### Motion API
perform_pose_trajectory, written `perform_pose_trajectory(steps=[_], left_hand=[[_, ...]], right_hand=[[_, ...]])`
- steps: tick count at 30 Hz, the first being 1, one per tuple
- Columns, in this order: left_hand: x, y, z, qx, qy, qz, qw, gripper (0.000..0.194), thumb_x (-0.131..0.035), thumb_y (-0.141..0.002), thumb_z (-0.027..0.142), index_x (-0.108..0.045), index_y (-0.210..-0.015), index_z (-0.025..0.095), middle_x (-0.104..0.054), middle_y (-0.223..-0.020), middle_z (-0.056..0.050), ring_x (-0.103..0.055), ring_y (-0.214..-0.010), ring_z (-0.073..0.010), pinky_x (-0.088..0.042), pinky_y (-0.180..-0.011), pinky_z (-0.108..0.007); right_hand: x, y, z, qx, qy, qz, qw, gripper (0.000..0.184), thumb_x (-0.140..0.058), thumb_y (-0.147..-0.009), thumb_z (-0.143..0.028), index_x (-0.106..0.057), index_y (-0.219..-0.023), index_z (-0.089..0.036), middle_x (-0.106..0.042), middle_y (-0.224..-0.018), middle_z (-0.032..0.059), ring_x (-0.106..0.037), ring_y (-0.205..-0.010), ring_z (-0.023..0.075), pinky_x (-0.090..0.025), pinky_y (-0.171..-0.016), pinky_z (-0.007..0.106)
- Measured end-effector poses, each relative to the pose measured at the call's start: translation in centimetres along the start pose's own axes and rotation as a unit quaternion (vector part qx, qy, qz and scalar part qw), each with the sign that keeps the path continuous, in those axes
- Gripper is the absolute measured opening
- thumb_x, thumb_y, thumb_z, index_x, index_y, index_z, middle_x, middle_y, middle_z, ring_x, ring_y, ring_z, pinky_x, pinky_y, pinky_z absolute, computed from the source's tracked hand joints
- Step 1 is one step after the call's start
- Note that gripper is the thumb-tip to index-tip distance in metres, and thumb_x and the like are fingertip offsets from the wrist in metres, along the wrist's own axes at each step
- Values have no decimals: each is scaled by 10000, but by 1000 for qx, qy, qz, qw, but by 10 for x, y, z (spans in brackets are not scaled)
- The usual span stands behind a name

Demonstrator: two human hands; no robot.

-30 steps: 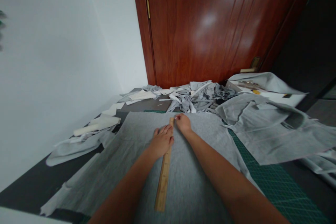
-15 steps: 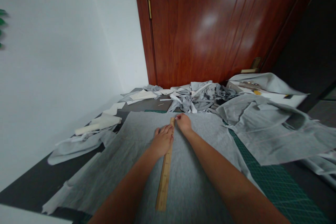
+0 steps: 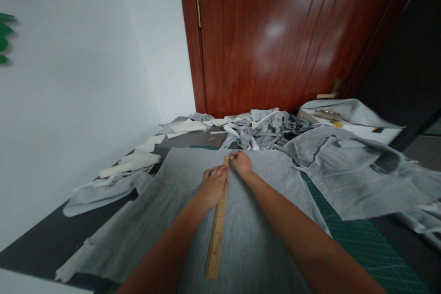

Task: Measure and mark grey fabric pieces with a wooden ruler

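Note:
A large piece of grey fabric point(image 3: 165, 202) is spread over the work surface in front of me. On it lies a wooden ruler point(image 3: 217, 239), running away from me. My left hand point(image 3: 214, 187) rests flat on the ruler's far half, fingers extended and pressing it against the cloth. Close to the ruler's far end, on its right side, my right hand point(image 3: 241, 163) is closed in a pinch. A small white bit that looks like tailor's chalk point(image 3: 232, 157) shows at its fingertips, touching or just above the fabric.
Under the cloth, a green cutting mat point(image 3: 365, 248) shows at right. Grey fabric pieces point(image 3: 347, 170) lie beside a white box point(image 3: 382, 134). Scraps point(image 3: 272, 124) are heaped at the back; pale pieces point(image 3: 139, 158) line the left wall. A brown door point(image 3: 262, 46) stands behind.
The view has shifted slightly. Both hands, the ruler and the fabric keep nearly the same places.

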State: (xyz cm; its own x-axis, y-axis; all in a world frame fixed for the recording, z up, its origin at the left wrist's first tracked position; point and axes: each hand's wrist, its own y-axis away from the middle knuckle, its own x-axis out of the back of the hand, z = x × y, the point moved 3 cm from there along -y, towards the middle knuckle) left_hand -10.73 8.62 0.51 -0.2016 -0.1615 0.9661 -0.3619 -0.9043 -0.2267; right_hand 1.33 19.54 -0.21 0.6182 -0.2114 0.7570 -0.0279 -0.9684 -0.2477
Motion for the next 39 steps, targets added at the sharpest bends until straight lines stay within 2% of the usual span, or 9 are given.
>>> perform_pose_trajectory(steps=[14,26,33,39], left_hand=[[0,-1,-1,4,2,-14,1000,497,-288,-897,125,-388,-1382,177,-423,-1446,-92,-350,-1331,-210,-230,-1073,-449],[-5,-3,-3,27,-1,-16,999,456,-242,-946,148,-402,-1370,194,-439,-1438,-81,-368,-1319,-212,-243,-1067,-474],[0,-3,2,25,-6,-1,1000,411,-310,-934,139,-452,-1318,179,-475,-1404,-107,-395,-1302,-227,-270,-1052,-504],[-2,-1,2,12,-21,3,1000,450,-386,-895,125,-412,-1342,169,-437,-1433,-113,-375,-1313,-244,-249,-1067,-518]], right_hand=[[15,34,-6,34,5,-52,998,174,-561,-836,-193,-702,-933,-167,-715,-974,92,-647,-910,197,-423,-755,251],[32,78,-16,46,-15,-104,993,153,-572,-830,-193,-707,-898,-173,-722,-924,51,-645,-871,168,-410,-729,222],[36,103,-18,56,-49,-134,988,145,-581,-807,-164,-704,-883,-177,-722,-903,46,-645,-839,162,-409,-721,219],[41,128,-21,70,-85,-152,982,124,-593,-793,-148,-699,-856,-166,-715,-852,38,-637,-781,153,-410,-688,217]])
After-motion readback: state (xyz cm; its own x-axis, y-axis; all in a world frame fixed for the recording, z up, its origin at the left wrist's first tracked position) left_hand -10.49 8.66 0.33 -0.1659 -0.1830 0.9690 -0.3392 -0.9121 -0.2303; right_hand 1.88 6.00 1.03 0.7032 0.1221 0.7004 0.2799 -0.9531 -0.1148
